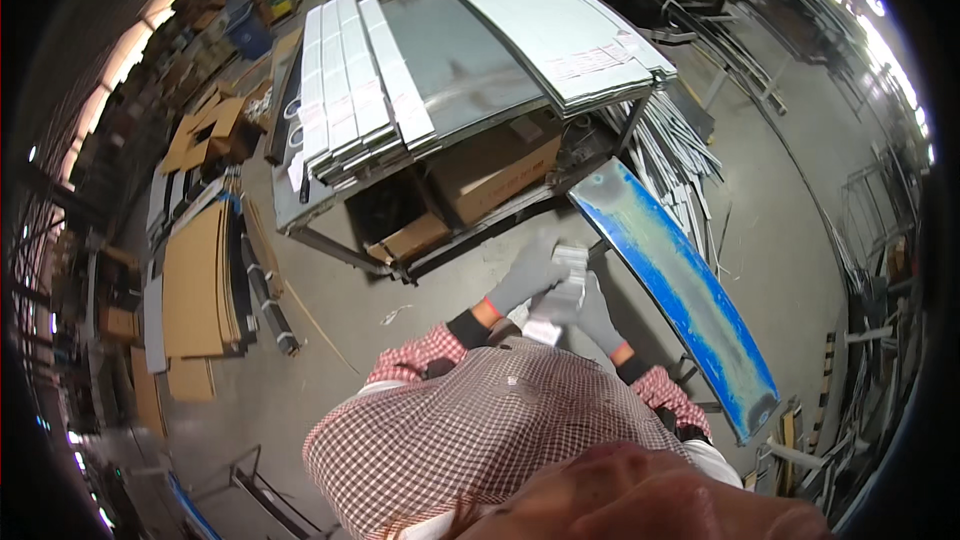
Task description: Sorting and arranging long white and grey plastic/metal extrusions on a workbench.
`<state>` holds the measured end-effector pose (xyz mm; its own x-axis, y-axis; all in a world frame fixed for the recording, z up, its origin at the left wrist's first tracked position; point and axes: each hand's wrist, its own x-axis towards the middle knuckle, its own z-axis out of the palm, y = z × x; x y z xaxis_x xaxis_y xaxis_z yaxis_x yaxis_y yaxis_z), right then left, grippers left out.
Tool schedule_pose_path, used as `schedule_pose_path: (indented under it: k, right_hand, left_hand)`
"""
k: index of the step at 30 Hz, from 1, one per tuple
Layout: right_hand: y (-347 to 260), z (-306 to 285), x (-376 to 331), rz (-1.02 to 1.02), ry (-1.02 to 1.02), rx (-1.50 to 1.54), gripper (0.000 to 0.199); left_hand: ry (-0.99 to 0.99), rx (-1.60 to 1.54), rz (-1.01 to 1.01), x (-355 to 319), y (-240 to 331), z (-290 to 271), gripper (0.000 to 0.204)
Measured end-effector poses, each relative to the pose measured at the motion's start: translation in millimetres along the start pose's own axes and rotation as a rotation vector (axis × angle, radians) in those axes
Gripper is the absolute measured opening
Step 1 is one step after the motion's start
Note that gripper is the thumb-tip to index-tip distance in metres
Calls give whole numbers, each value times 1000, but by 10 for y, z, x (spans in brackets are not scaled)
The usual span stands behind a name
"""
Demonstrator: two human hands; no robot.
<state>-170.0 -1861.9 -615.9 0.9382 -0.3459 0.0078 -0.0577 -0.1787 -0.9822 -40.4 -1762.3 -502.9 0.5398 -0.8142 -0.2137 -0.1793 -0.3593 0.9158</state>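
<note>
Gray-gloved, the left hand (528, 278) and the right hand (597, 318) are curled, partly closed, holding a blurry white-gray thing (570, 257) between them just right of the frame's middle, below the tabletop (455, 55) with white strips (345, 80) and left of a blue board (680, 285).

Left gray-gloved hand (527, 280): reaching forward and inward, a little ahead of the right; fingers blurred
Right gray-gloved hand (597, 318): pointing forward, just beside the left; finger closure unclear
Left wrist (485, 313): bare strip of skin between red glove edge (492, 305) and black cuff (467, 328)
Right wrist (622, 352): likewise briefly bare
Checked-sleeved forearms (425, 348): angled toward each other before the torso (490, 395), elbows bent
</note>
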Motion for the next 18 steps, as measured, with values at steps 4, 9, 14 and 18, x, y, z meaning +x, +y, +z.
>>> schedule_pose_path:
  k: [4, 9, 14, 18]
  right_hand:
    - [-1179, -452, 342, 3, -42, 59, 38]
    - [-500, -1524, -426, -66, 285, 66, 18]
    - [-215, -1887, -1392, 20, 532, -15, 12]
    - [-331, -2407, -2020, 16, 739, -101, 9]
  left_hand:
    - [-83, 284, 573, -287, 202, 607, 32]
    - [-950, 30, 496, -1, 238, 1143, 28]
    - [-843, -896, -27, 190, 90, 1435, 33]
    - [-621, -820, 345, 447, 661, 957, 28]
